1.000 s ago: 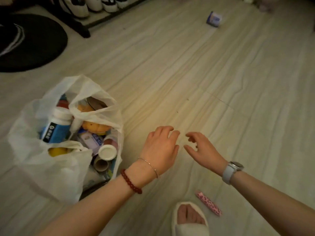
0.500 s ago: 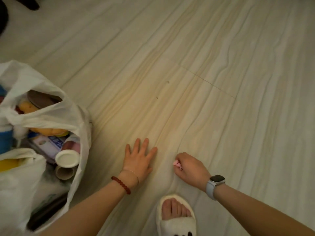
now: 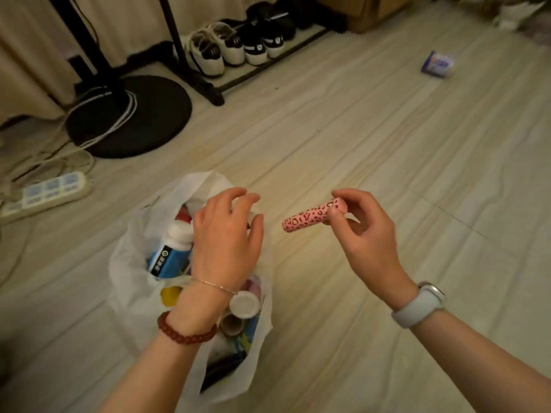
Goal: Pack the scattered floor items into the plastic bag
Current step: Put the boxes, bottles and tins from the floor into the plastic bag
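Right hand (image 3: 366,234) pinches a pink tube (image 3: 310,218) above pale plank floor (image 3: 387,138) (shoes (image 3: 235,46) behind); left hand (image 3: 226,236), loosely curled, holds nothing over the bag (image 3: 131,263).

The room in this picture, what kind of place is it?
Most likely a room in a home, perhaps near the entrance: a shoe rack with sneakers, a standing fan base and a power strip sit on the wood-look floor.
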A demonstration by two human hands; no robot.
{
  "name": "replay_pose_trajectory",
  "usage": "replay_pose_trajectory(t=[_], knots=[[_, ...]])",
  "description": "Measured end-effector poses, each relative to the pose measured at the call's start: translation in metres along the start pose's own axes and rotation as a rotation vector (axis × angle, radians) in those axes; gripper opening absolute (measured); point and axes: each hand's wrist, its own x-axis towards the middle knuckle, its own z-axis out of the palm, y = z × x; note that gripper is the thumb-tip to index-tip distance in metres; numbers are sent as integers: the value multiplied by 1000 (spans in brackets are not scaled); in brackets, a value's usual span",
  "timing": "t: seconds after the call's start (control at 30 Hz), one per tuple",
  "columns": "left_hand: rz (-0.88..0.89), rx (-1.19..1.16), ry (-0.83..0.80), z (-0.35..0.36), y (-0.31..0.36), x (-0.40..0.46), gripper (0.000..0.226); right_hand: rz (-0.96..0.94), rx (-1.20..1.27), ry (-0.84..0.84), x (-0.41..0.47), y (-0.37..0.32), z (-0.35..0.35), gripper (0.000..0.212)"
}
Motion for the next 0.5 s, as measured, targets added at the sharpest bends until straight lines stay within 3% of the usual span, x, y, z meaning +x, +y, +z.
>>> replay_pose_trajectory(t=[0.13,0.27,0.37,0.5], knots=[[-306,96,-100,-23,-53,-26,34,-273,-94,-308,-14,-19,46,19],[-389,232,-215,-25,-77,-50,51,-513,-429,-558,-22,-7,78,25],[-402,258,-274,-17,-86,-53,57,-617,-645,-621,-17,4,92,23],[-421,208,-195,-11,-94,-52,52,-870,-800,-589,-8,12,113,22]])
